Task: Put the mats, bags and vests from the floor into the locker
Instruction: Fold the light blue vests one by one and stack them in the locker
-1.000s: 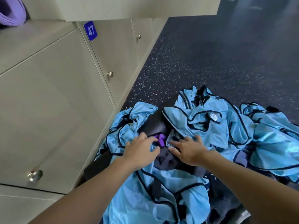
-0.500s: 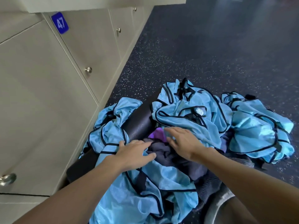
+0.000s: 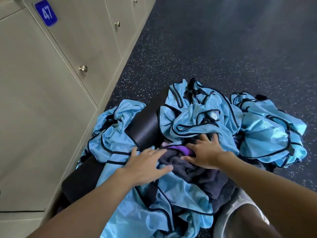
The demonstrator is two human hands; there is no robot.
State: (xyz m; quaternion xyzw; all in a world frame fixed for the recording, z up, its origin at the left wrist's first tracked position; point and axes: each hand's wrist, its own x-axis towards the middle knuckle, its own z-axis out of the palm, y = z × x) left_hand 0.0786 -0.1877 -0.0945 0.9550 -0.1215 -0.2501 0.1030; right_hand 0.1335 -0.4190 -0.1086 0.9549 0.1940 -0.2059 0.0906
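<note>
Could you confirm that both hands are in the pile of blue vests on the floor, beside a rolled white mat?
Not quite: the rolled mat is black, not white, as the head view shows. The rest holds: the left hand and right hand are in the pile of blue vests on the floor.

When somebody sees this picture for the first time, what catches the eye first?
The heap of light blue vests on the dark speckled floor, beside the beige lockers. The left hand and right hand rest on its middle near a purple thing, and a black rolled mat lies half under the vests.
</note>
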